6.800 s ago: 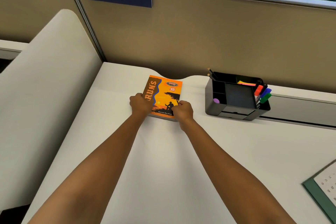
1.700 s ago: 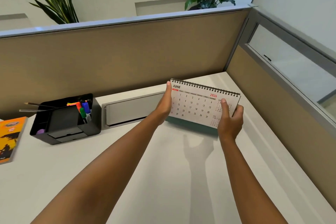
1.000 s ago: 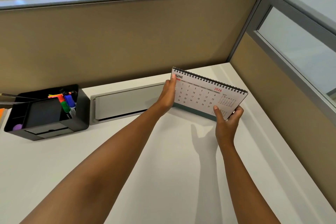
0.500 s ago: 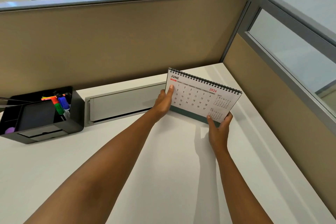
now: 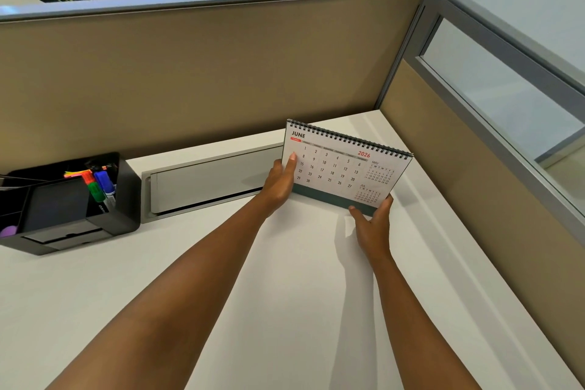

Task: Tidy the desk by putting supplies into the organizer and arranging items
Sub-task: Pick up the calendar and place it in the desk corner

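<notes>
Our right hand (image 5: 371, 226) takes the calendar (image 5: 340, 168) in its grip at the lower right corner; our left hand (image 5: 280, 185) clasps its left edge, thumb on the page; it stands tilted near the surface's (image 5: 285, 294) far right corner; the organizer (image 5: 68, 203), holding markers (image 5: 98, 184), sits far left.

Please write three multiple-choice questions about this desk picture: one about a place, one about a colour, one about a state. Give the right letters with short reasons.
1. Where is the organizer? A) left of the calendar B) right of the calendar C) behind the partition
2. What colour is the year on the calendar? A) blue B) red C) green
3. How is the calendar held? A) by both hands B) by one hand C) by nothing

Answers: 1 A, it stands at the left edge. 2 B, "2026" is red. 3 A, left hand and right hand grip its sides.
</notes>
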Motion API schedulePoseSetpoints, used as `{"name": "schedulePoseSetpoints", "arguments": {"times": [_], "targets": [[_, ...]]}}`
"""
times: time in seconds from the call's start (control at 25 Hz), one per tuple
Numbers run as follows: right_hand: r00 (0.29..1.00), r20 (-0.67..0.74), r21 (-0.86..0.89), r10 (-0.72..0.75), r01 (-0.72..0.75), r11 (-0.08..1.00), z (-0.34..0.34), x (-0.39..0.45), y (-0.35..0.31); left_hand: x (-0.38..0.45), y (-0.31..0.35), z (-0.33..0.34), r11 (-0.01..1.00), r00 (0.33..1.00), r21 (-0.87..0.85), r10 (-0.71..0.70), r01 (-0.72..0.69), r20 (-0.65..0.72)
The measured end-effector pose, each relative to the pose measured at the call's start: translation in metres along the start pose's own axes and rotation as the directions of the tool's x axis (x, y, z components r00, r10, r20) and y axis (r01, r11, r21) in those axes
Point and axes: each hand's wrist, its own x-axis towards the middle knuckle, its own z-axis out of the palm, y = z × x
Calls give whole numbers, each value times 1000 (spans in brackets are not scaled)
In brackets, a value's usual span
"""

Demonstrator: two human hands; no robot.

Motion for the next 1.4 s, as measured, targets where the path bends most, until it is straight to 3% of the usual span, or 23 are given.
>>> {"name": "schedulePoseSetpoints", "arguments": {"times": [0.36, 0.52, 0.68, 0.96, 1.4], "targets": [[998, 65, -81, 26, -21, 996, -6, 8, 8, 11, -11, -11, 1000, 999, -10, -20, 21, 31], [1000, -9, -165, -2, 0, 986, -6, 6, 12, 7, -8, -10, 1000, 1000, 7, -15, 15, 27], [995, -94, -134, -34, 21, 991, -2, 3, 17, -1, -1, -3, 999, 1000, 39, -7, 8, -22], [993, -109, -101, -48, 37, 994, -1, -7, 19, -16, 9, -6, 996, 991, 90, 7, 5, -131], [998, -56, -134, -29, 21, 991, 1, -30, 16, -47, -21, 4, 988, 998, 144, -44, 50, -40]]}}
